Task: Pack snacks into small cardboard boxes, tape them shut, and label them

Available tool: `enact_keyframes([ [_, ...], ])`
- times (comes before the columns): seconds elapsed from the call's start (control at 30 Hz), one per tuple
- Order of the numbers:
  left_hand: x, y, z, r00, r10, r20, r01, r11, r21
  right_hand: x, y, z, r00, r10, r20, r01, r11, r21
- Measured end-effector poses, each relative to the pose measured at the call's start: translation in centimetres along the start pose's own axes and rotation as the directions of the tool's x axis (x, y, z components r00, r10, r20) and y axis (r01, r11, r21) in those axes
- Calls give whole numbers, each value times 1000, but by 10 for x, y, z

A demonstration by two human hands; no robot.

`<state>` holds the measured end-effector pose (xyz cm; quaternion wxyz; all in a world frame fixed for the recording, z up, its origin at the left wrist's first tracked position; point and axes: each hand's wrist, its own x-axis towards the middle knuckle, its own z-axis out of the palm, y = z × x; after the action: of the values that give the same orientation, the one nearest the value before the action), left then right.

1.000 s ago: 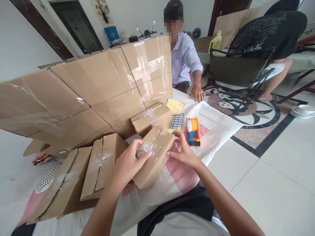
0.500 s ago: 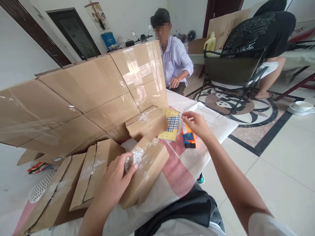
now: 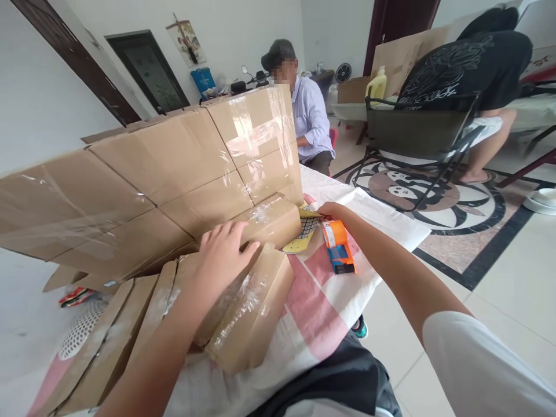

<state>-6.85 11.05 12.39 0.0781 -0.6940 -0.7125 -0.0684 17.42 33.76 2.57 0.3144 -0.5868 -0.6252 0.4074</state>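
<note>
My right hand [image 3: 332, 211] pinches the edge of a yellow printed sheet [image 3: 307, 227] with a blue grid; its near side is lifted and bent. Just below that hand lies an orange tape dispenser [image 3: 341, 255] with a blue and black end. My left hand [image 3: 223, 249] is open, fingers spread, over the small cardboard boxes; whether it touches one I cannot tell. Under and beside it is a taped box [image 3: 256, 310], tilted on the cloth. Another small box [image 3: 273, 223] sits behind it, partly over the sheet.
A wall of stacked, taped cartons [image 3: 182, 162] stands along the table's far left. More boxes [image 3: 104, 341] lie at near left on the pink and white tablecloth [image 3: 313, 301]. A person [image 3: 313, 113] sits across the table; another sits in a dark chair [image 3: 417, 133] at right.
My right hand has reached to the sheet and taken hold of its edge, bending it up. My left hand has come off the taped box and opened. The person across has lowered an arm.
</note>
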Motion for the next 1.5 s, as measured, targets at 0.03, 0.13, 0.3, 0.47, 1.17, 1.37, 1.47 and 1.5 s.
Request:
enact_keyframes([
  [0.03, 19, -4, 5, 996, -9, 87, 9, 1000, 2, 1, 2, 1, 1000, -3, 3, 3, 1000, 21],
  [0.13, 62, -12, 24, 949, -47, 313, 43, 999, 20, 12, 4, -8, 1000, -17, -23, 19, 997, 73],
  [0.3, 77, -19, 44, 915, -18, 404, -3, 999, 52, 29, 4, -49, 931, -214, -294, 269, 950, 160],
  [0.47, 67, -15, 29, 924, 53, 379, -98, 990, 101, -3, 0, -75, 813, -395, -428, 524, 817, 241],
  [1.17, -31, 72, -25, 933, -95, -348, -188, 694, -695, -252, 2, 3, 858, -508, 78, 263, 564, 783],
  [1.37, -18, 63, -43, 827, 55, -560, -322, 862, -392, -251, 6, 15, 871, -491, 26, 271, 524, 808],
  [1.47, -48, 74, -41, 807, 338, -484, -467, 867, -174, -258, 11, 15, 864, -504, 9, 290, 511, 809],
  [1.5, -61, 79, -37, 795, 440, -417, -515, 853, -81, -262, 11, 15, 858, -513, 13, 296, 515, 804],
])
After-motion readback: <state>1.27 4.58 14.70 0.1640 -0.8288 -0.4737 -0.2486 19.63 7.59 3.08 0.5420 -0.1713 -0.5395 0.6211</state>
